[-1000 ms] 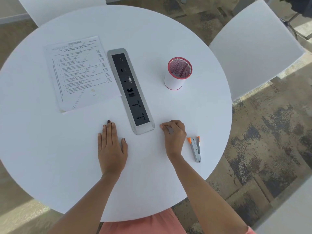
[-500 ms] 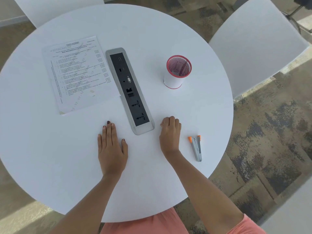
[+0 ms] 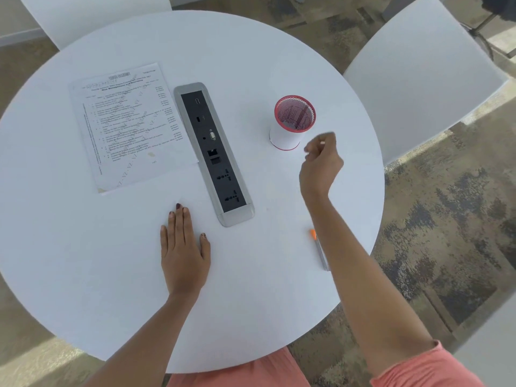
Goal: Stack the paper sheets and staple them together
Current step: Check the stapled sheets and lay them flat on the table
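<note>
Printed paper sheets (image 3: 127, 124) lie in a stack at the far left of the round white table (image 3: 83, 247), a lower sheet's edge showing at the bottom. A grey stapler with orange tips (image 3: 318, 247) lies near the table's right edge, mostly hidden under my right forearm. My left hand (image 3: 183, 247) rests flat on the table, fingers together, holding nothing. My right hand (image 3: 321, 160) is raised beside the pen cup, blurred, fingers curled; I cannot see whether it holds anything.
A grey and black socket strip (image 3: 213, 152) is set into the table's middle. A red-rimmed mesh pen cup (image 3: 291, 122) stands right of it. White chairs (image 3: 418, 79) stand at the far right and far left. Patterned carpet surrounds the table.
My right hand has lifted off the table near the socket strip's end and moved away and rightwards to beside the pen cup. My forearm now covers the stapler. The left hand stayed put.
</note>
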Available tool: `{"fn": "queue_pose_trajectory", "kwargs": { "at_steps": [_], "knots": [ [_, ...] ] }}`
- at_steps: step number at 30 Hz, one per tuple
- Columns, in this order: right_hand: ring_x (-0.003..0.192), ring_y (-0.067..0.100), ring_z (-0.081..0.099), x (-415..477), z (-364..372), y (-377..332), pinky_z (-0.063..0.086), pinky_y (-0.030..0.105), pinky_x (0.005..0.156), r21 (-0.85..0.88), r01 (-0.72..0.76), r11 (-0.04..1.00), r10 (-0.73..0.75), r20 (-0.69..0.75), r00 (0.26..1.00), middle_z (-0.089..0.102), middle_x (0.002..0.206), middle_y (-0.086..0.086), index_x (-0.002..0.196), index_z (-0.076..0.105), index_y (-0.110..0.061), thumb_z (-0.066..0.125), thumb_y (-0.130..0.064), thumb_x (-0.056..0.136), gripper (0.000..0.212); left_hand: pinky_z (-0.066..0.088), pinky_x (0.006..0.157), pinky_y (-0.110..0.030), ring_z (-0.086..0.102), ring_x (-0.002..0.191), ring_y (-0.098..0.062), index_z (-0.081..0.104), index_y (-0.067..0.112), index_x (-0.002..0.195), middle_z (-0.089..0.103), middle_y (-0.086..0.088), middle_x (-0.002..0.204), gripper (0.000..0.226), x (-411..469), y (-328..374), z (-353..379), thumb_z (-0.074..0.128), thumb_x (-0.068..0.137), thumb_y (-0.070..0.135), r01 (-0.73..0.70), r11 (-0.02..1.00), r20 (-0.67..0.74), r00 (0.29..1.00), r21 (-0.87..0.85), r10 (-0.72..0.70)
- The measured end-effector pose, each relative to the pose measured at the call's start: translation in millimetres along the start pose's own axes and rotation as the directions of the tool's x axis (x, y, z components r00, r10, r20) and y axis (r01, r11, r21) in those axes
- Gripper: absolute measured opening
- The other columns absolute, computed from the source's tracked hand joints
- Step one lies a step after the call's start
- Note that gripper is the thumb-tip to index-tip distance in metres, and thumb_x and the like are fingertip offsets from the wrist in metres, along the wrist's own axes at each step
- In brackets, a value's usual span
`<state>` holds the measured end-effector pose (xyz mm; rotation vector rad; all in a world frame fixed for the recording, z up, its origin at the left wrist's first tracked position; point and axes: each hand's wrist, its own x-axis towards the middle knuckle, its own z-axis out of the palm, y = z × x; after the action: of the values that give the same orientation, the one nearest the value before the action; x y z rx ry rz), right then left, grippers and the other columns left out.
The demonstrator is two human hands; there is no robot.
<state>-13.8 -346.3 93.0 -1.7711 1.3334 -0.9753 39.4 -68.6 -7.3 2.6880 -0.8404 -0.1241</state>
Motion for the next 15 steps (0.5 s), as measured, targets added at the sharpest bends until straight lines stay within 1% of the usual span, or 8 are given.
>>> {"fn": "queue_pose_trajectory", "kwargs": {
  "at_steps": [3, 5, 6, 8, 9, 11, 13, 15],
  "knots": [
    [0.059, 0.021, 0.047, 31, 6, -19, 0.036, 0.031, 0.05, -0.048, 0.142, 0.989, -0.141, 0.015, 0.99, 0.06, 0.068, 0.016, 0.077, 0.051, -0.001, 0.035, 0.012, 0.072, 0.022, 0.017, 0.125, -0.043, 0.022, 0.152, -0.025, 0.022, 0.004, 0.155, 0.022, -0.009, 0.164, 0.063, 0, 1, 0, 0.029, 0.098, 0.029, 0.002, 1.0, -0.002, 1.0, -0.006, -0.002],
    [0.057, 0.021, 0.042, 47, 11, -26, 0.035, 0.035, 0.049, -0.097, 0.206, 0.974, -0.201, 0.059, 0.978, 0.057, 0.064, 0.017, 0.074, 0.051, -0.001, 0.039, 0.01, 0.072, 0.017, 0.015, 0.125, -0.042, 0.022, 0.152, -0.025, 0.022, 0.004, 0.155, 0.023, -0.009, 0.164, 0.063, 0, 1, -1, 0.029, 0.098, 0.029, 0.005, 1.0, -0.002, 1.0, -0.01, -0.005],
    [0.057, 0.02, 0.039, 53, 13, -28, 0.035, 0.036, 0.049, -0.12, 0.236, 0.964, -0.227, 0.082, 0.97, 0.054, 0.062, 0.017, 0.074, 0.052, -0.002, 0.038, 0.009, 0.07, 0.018, 0.015, 0.125, -0.041, 0.022, 0.152, -0.024, 0.022, 0.004, 0.155, 0.022, -0.009, 0.164, 0.063, 0, 1, -1, 0.029, 0.098, 0.029, 0.005, 1.0, -0.001, 1.0, -0.011, -0.005],
    [0.059, 0.019, 0.038, 63, 17, -30, 0.033, 0.037, 0.051, -0.195, 0.293, 0.936, -0.275, 0.115, 0.954, 0.049, 0.062, 0.012, 0.079, 0.059, -0.003, 0.034, 0.008, 0.067, 0.029, 0.015, 0.125, -0.041, 0.022, 0.152, -0.024, 0.022, 0.004, 0.155, 0.022, -0.009, 0.164, 0.063, 0, 1, -1, 0.03, 0.098, 0.029, 0.003, 1.0, -0.002, 1.0, -0.01, -0.003],
    [0.061, 0.02, 0.04, 66, 17, -31, 0.031, 0.035, 0.054, -0.255, 0.32, 0.912, -0.298, 0.124, 0.947, 0.051, 0.064, 0.009, 0.085, 0.063, -0.002, 0.034, 0.009, 0.067, 0.036, 0.015, 0.125, -0.041, 0.021, 0.152, -0.024, 0.022, 0.004, 0.155, 0.022, -0.009, 0.164, 0.063, 0, 1, -1, 0.03, 0.098, 0.029, 0.001, 1.0, -0.002, 1.0, -0.008, -0.001],
    [0.066, 0.022, 0.051, 69, 17, -32, 0.032, 0.028, 0.059, -0.329, 0.356, 0.875, -0.334, 0.122, 0.935, 0.065, 0.075, 0.009, 0.095, 0.069, -0.001, 0.037, 0.012, 0.07, 0.042, 0.014, 0.125, -0.041, 0.021, 0.152, -0.024, 0.021, 0.004, 0.155, 0.022, -0.009, 0.164, 0.063, 0, 1, -1, 0.03, 0.098, 0.029, 0.003, 1.0, 0.0, 1.0, -0.008, -0.003],
    [0.078, 0.026, 0.064, 68, 15, -34, 0.04, 0.026, 0.064, -0.303, 0.382, 0.873, -0.37, 0.096, 0.924, 0.073, 0.089, 0.012, 0.098, 0.071, -0.001, 0.039, 0.009, 0.072, 0.042, 0.014, 0.125, -0.041, 0.021, 0.152, -0.024, 0.021, 0.004, 0.155, 0.022, -0.009, 0.164, 0.063, 0, 1, -1, 0.029, 0.098, 0.029, 0.004, 1.0, 0.001, 1.0, -0.01, -0.004],
    [0.089, 0.026, 0.065, 62, 12, -35, 0.041, 0.022, 0.072, -0.26, 0.391, 0.883, -0.391, 0.057, 0.919, 0.073, 0.096, 0.011, 0.098, 0.071, -0.003, 0.041, 0.004, 0.075, 0.039, 0.015, 0.125, -0.042, 0.022, 0.152, -0.025, 0.022, 0.004, 0.155, 0.022, -0.009, 0.164, 0.063, 0, 1, -1, 0.029, 0.098, 0.029, 0.003, 1.0, -0.001, 1.0, -0.011, -0.003]
  ]
}}
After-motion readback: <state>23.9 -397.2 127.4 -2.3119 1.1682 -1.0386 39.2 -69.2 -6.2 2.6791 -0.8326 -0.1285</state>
